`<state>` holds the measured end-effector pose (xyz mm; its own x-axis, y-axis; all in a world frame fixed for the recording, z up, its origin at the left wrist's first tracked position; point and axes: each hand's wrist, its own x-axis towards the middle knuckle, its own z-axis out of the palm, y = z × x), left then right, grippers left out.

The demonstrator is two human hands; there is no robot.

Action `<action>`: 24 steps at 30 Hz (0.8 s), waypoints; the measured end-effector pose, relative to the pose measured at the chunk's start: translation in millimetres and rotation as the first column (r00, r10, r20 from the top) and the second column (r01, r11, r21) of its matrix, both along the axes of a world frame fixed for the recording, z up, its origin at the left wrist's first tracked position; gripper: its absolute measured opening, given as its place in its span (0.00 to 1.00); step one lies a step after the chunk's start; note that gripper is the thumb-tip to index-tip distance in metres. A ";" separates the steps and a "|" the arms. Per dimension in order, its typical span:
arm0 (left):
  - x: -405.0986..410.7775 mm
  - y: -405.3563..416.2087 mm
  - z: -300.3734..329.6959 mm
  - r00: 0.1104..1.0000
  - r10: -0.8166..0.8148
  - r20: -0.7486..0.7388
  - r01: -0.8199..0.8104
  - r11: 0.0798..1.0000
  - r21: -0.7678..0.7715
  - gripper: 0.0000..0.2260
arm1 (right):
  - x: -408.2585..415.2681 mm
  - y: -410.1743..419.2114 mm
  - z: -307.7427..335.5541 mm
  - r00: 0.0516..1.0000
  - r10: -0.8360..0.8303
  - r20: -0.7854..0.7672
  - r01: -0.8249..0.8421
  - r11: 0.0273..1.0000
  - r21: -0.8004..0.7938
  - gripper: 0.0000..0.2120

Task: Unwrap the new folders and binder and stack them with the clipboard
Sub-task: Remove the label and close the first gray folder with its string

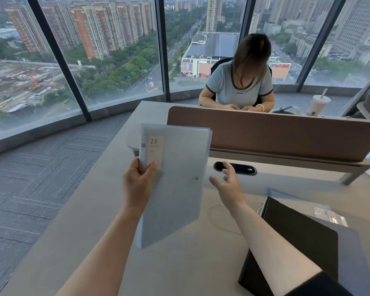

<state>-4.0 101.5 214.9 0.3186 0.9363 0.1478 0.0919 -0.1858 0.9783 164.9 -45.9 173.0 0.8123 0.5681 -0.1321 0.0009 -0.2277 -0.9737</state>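
My left hand point(138, 182) grips the left edge of a translucent grey folder point(177, 180) with a "20" label, holding it upright and tilted above the desk point(90, 221). To the folder's right, my right hand point(229, 184) hovers with fingers spread, holding nothing and close to its right edge. A black clipboard or binder point(295, 238) lies on the desk at the lower right. Under it sits a grey folder in clear wrap with an "A4" sticker point(331, 215).
A brown partition panel point(276, 133) runs across the desk's far side, with a black cable port point(241, 168) in front of it. A person point(239, 82) sits behind the panel. A drink cup point(317, 104) stands beyond the panel at the right. Windows surround the room.
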 end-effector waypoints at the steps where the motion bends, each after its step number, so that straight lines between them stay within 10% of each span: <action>1: -2.3 3.7 3.8 0.998 -0.018 0.057 0.021 0.998 -0.052 0.12 | 0.3 -1.0 -0.7 0.999 0.021 -0.032 -0.020 1.000 0.013 0.34; 5: -11.4 13.9 11.9 0.966 -0.083 0.243 0.146 0.955 -0.256 0.02 | 3.0 -0.7 -3.0 0.978 0.103 -0.183 -0.083 0.990 0.112 0.30; 8: -14.6 21.4 6.8 0.944 -0.087 0.318 0.204 0.913 -0.355 0.04 | 3.2 0.6 -5.2 0.966 0.163 -0.199 -0.130 0.978 0.165 0.07; 24: -35.8 47.9 -108.7 0.994 -0.053 0.094 0.100 0.783 -0.613 0.04 | -20.3 3.6 -80.0 0.927 0.139 -0.347 -0.189 0.975 -0.115 0.11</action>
<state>-39.9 149.4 106.2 0.4041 0.8081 -0.4285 0.0329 0.4553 0.8897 144.6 -42.3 93.0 0.6033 0.6440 -0.4704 -0.2704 -0.3896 -0.8804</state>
